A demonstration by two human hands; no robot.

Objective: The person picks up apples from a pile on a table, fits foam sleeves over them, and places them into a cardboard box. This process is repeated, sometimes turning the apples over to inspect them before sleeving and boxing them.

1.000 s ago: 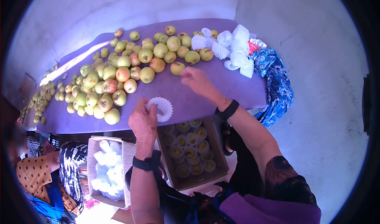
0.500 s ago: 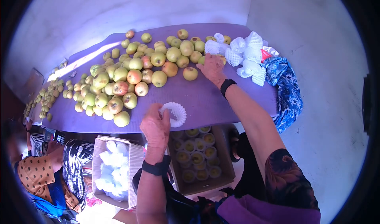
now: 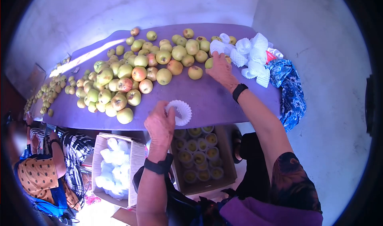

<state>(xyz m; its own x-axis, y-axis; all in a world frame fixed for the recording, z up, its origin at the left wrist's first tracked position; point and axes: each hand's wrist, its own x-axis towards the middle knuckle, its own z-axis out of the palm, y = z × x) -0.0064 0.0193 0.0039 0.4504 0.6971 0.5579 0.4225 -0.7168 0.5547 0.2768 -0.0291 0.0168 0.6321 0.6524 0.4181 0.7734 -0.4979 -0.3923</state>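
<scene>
As white-sleeved apples (image 3: 199, 159) lined a brown cardboard box (image 3: 211, 185) under the purple surface (image 3: 211, 100), the left hand (image 3: 160, 124) pinched a white foam ring (image 3: 186, 114) above it; the outstretched right hand (image 3: 222, 70) touched a yellow-green apple (image 3: 208, 63) there, grip unclear.

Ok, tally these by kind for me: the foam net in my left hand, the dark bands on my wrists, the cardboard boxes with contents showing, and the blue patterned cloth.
Foam net in left hand: 1
Dark wristbands: 2
Filled cardboard boxes: 2
Blue patterned cloth: 1
Total: 6
</scene>
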